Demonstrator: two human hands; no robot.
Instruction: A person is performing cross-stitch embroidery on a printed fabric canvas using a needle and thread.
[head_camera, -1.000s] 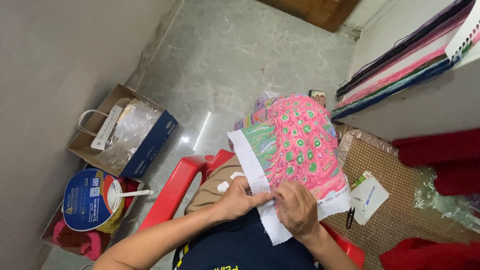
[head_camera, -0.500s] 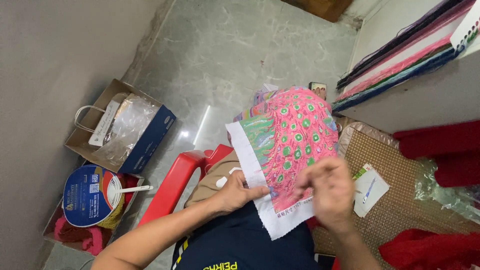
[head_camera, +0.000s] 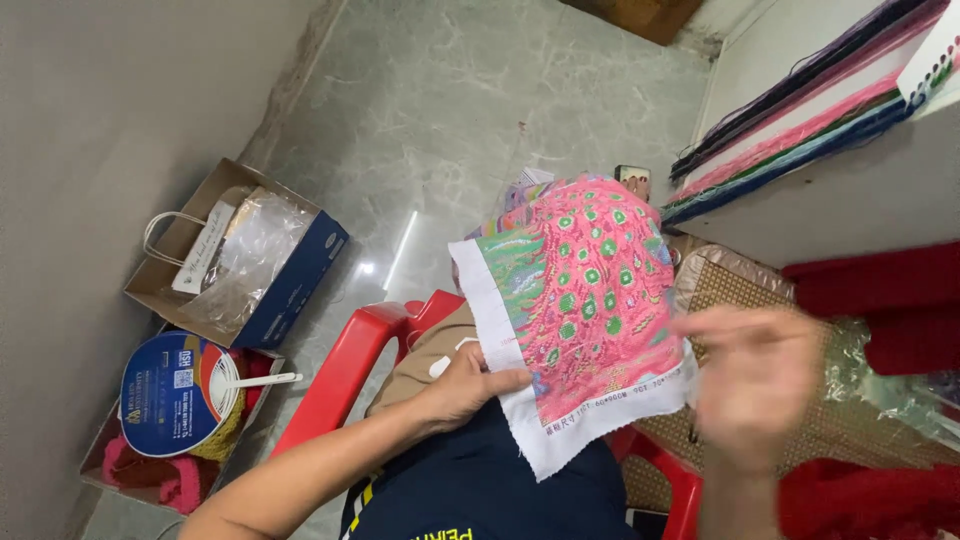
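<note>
- Your left hand (head_camera: 462, 385) pinches the lower left edge of the embroidery cloth (head_camera: 580, 310), thumb on top and fingers curled beneath, so the cloth stays stretched over your lap.
- The cloth, mostly pink with green dots and a green patch at its left, sits between your two hands, with its white unworked border hanging toward your knees.
- Your right hand (head_camera: 755, 385) is lifted off to the right of the cloth, clear of its edge, and blurred; I cannot tell how far its fingers are closed or whether they hold a needle or thread.
- By my reading, you are in the middle of a stitch: the hand looks drawn away from the fabric, as when thread is pulled through.
- The next move, as I judge it, calls for a taut cloth from your left hand and a careful aim of your right at the unfinished area near the lower border.
- Bundles of coloured thread (head_camera: 790, 130) lie on the white ledge (head_camera: 800, 215) at your upper right, well apart from the cloth.
- A red plastic chair (head_camera: 350, 370) is under you; a paper bag (head_camera: 235, 255) and a round blue fan (head_camera: 170, 395) sit on the floor to your left.
</note>
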